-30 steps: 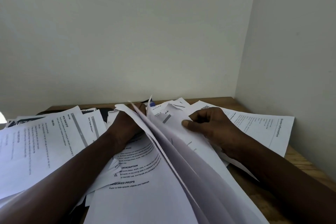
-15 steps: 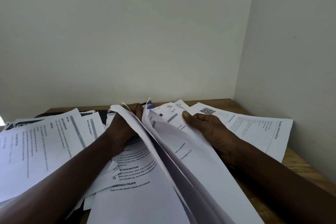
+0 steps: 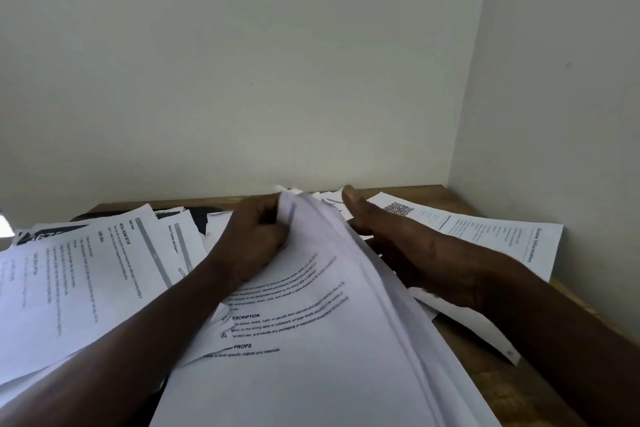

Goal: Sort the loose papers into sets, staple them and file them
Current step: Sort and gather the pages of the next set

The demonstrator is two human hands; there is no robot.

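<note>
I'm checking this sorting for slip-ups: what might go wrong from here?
1. The left hand pinches the lifted sheets only at their far end, and they fan apart; some may slide out and mix with others.
2. The right hand lies open beside them, close to the QR sheet; it may nudge that sheet out of place.
3. The left pile is fanned and overlapping, so sets may get mixed.

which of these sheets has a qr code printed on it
The sheet lying flat at the far right of the desk, just beyond the right hand. A QR code sits at its far corner; none of the other visible sheets shows one.
</note>
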